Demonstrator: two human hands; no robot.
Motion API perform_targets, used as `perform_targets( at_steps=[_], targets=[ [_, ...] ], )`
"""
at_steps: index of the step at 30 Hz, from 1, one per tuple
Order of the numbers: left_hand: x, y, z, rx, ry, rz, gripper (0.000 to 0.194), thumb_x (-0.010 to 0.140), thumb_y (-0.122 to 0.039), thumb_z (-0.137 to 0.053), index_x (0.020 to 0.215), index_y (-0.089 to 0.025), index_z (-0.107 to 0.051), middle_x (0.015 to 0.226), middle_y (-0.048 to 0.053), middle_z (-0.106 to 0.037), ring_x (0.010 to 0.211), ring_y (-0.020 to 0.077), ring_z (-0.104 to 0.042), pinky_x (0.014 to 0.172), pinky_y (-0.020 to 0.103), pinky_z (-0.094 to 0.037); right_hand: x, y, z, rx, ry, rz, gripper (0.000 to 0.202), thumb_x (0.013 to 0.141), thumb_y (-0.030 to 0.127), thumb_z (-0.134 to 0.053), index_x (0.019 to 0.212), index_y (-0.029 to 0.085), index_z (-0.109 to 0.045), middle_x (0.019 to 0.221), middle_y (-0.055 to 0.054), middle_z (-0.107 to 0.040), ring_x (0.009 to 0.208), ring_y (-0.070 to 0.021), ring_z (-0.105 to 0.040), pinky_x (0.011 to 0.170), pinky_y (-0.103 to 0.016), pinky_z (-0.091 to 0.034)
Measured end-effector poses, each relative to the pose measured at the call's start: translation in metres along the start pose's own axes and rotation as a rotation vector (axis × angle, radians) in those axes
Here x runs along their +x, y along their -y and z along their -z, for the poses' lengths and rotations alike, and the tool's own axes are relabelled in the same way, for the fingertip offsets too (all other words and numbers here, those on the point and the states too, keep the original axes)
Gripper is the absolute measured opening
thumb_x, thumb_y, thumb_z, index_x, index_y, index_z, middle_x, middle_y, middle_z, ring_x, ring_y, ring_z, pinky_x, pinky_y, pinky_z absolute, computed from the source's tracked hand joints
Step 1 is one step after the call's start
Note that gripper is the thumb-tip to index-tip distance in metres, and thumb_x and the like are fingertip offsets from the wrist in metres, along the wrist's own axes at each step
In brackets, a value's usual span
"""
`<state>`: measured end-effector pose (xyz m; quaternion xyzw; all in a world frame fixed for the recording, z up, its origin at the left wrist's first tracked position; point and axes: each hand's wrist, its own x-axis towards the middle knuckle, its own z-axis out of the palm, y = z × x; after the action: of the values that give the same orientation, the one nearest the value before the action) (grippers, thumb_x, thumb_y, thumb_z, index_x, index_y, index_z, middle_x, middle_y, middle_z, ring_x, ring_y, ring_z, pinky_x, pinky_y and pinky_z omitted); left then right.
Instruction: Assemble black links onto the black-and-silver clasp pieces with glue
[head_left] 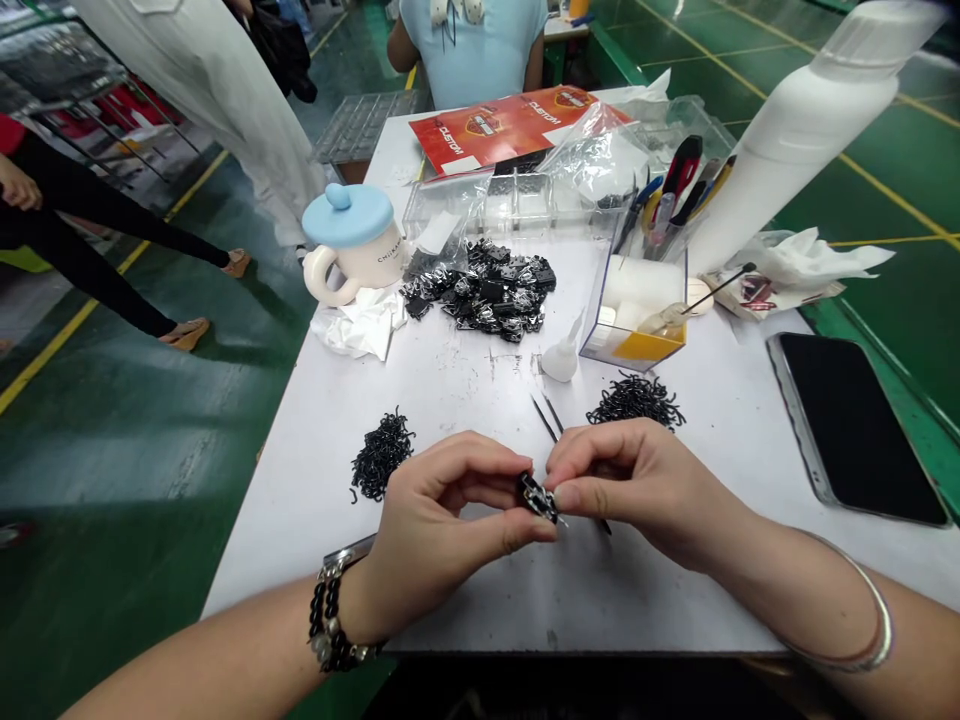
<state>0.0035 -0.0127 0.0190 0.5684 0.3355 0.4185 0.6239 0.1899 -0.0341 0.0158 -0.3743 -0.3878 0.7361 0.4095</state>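
Between the fingertips of my left hand (450,510) is a small black part with shiny metal pieces (538,498), held above the table's front half. The thumb and index finger of my right hand (637,490) pinch at its right edge; any tiny piece between them is hidden. Dark tweezers (553,418) slant beneath my right hand, and whether its fingers touch them I cannot tell. A pile of small curved black pieces (382,455) lies left of my left hand. Another such pile (637,400) sits just beyond my right hand.
Black parts (495,290) are heaped mid-table behind a small white bottle (559,360). A lidded mug (352,245) and crumpled tissue (364,322) stand left. Rightward are a clear tool box (637,345), white bottle (802,130) and phone (859,425). People are nearby.
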Motion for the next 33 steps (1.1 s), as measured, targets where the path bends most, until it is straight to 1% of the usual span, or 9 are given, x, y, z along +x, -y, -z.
perform_targets(
  at_steps=[7,11,14,16,20,25,27,29,33],
  targets=[
    [0.000,0.001,0.001,0.035,-0.013,-0.035,0.036,0.053,0.002,-0.080,0.084,-0.014,-0.071,0.077,0.004,-0.065,0.066,0.0142,-0.066,0.060,0.019,-0.060,0.000,0.000,-0.002,-0.080,-0.048,0.057,0.005,0.071,0.016,-0.075,0.072,0.017,-0.071,0.074,-0.003,-0.067,0.068,-0.0098,-0.060,0.061,-0.019,-0.047],
    [0.000,0.002,0.002,0.057,-0.016,-0.056,0.037,0.053,0.001,-0.080,0.086,-0.015,-0.071,0.078,0.004,-0.065,0.066,0.0139,-0.066,0.060,0.019,-0.060,-0.001,0.001,-0.003,-0.129,-0.044,0.087,0.003,0.074,0.017,-0.073,0.074,0.017,-0.070,0.076,-0.002,-0.067,0.071,-0.0092,-0.061,0.064,-0.018,-0.047],
    [-0.001,0.002,0.002,0.080,-0.011,-0.080,0.037,0.053,0.001,-0.081,0.086,-0.015,-0.070,0.078,0.004,-0.065,0.067,0.0141,-0.065,0.060,0.020,-0.060,-0.003,0.002,-0.003,-0.194,-0.048,0.142,0.002,0.077,0.017,-0.070,0.075,0.017,-0.069,0.078,-0.001,-0.067,0.073,-0.0097,-0.061,0.066,-0.019,-0.048],
    [-0.002,0.003,0.002,0.104,-0.011,-0.108,0.038,0.053,0.000,-0.081,0.086,-0.016,-0.070,0.079,0.004,-0.065,0.068,0.0143,-0.065,0.061,0.020,-0.060,-0.004,0.002,-0.005,-0.246,-0.057,0.190,0.006,0.080,0.020,-0.067,0.075,0.017,-0.069,0.078,-0.002,-0.066,0.073,-0.0100,-0.061,0.067,-0.020,-0.047],
    [-0.004,0.006,0.004,0.175,-0.025,-0.193,0.039,0.055,-0.004,-0.082,0.090,-0.017,-0.070,0.082,0.005,-0.065,0.072,0.0154,-0.065,0.060,0.021,-0.059,-0.007,0.001,-0.008,-0.327,-0.068,0.302,0.015,0.086,0.022,-0.060,0.075,0.016,-0.067,0.075,-0.002,-0.065,0.072,-0.0102,-0.059,0.065,-0.020,-0.047],
    [-0.004,0.009,0.006,0.216,-0.024,-0.277,0.045,0.058,-0.005,-0.082,0.097,-0.020,-0.069,0.091,0.005,-0.062,0.081,0.0152,-0.063,0.066,0.022,-0.059,-0.009,0.000,-0.011,-0.486,-0.083,0.506,0.017,0.084,0.009,-0.053,0.085,0.015,-0.068,0.077,-0.004,-0.066,0.073,-0.0118,-0.060,0.065,-0.023,-0.050],
    [-0.003,0.010,0.006,0.210,-0.019,-0.279,0.047,0.060,-0.005,-0.080,0.101,-0.023,-0.069,0.096,0.005,-0.059,0.085,0.0144,-0.062,0.068,0.021,-0.059,-0.010,-0.001,-0.011,-0.560,-0.099,0.582,0.021,0.082,0.005,-0.051,0.091,0.015,-0.067,0.081,-0.005,-0.065,0.075,-0.0128,-0.060,0.066,-0.025,-0.051],
    [-0.002,0.010,0.006,0.206,0.000,-0.268,0.048,0.063,-0.005,-0.078,0.106,-0.024,-0.068,0.094,0.004,-0.057,0.084,0.0130,-0.061,0.069,0.020,-0.058,-0.011,-0.002,-0.010,-0.618,-0.108,0.657,0.024,0.080,0.004,-0.050,0.095,0.014,-0.066,0.083,-0.007,-0.063,0.077,-0.0140,-0.060,0.067,-0.027,-0.052],
    [-0.001,0.008,0.007,0.221,0.004,-0.233,0.046,0.070,-0.007,-0.074,0.112,-0.025,-0.066,0.087,0.003,-0.059,0.080,0.0101,-0.060,0.071,0.017,-0.055,-0.010,-0.003,-0.011,-0.722,-0.111,0.796,0.029,0.075,0.002,-0.051,0.100,0.007,-0.063,0.087,-0.012,-0.061,0.081,-0.0168,-0.058,0.069,-0.031,-0.052]
  ],
)
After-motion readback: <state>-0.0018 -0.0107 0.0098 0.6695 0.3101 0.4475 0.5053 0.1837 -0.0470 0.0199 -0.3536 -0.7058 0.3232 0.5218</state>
